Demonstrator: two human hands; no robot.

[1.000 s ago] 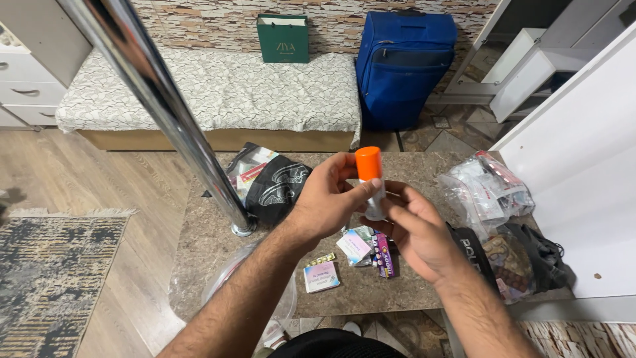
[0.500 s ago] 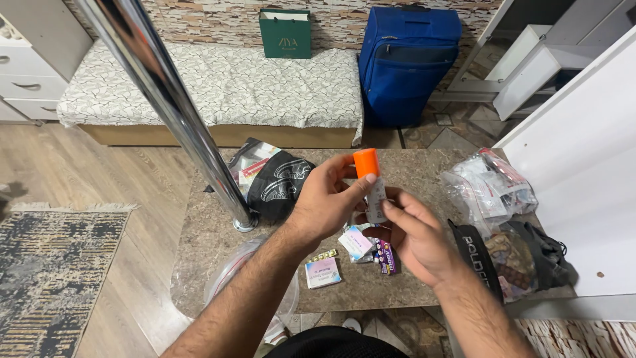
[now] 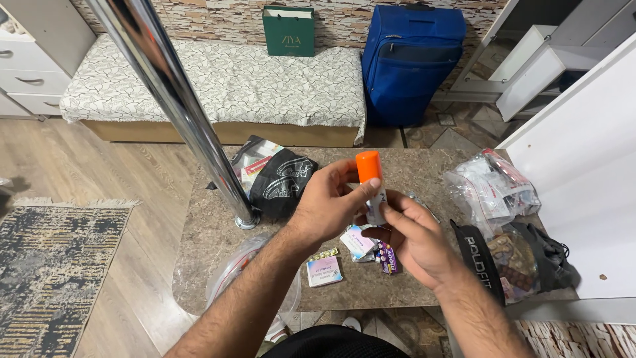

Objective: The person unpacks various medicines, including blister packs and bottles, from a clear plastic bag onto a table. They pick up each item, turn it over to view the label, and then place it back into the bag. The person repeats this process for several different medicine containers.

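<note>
in the head view, the left hand (image 3: pixel 331 202) is closed around a small white bottle with an orange cap (image 3: pixel 371 185), thumb and fingers pinching it near the cap so it stands upright above the brown stone table (image 3: pixel 212 232). the right hand (image 3: pixel 414 235) sits just beside and below it, its fingers curled narrow against the lower body of the bottle, touching it from the right. the bottle is held in the air over the middle of the table, clear of the surface. directly beneath lie small medicine packets and blister strips (image 3: pixel 361 245), and a small pink and white box (image 3: pixel 324 270) rests near the front edge. a black printed bag (image 3: pixel 281 179) lies beside a chrome pole (image 3: pixel 179 113) on the left, a clear plastic bag of packets (image 3: pixel 493 185) sits at the right, and a dark pouch (image 3: pixel 523 258) lies near the right corner. as a judgement, the grip is high and light, so a twist at the cap could let the bottle slip and drop onto the loose packets, scattering them toward the front edge. if the cap came off while the bottle tilted, its contents might spill over the table.
</note>
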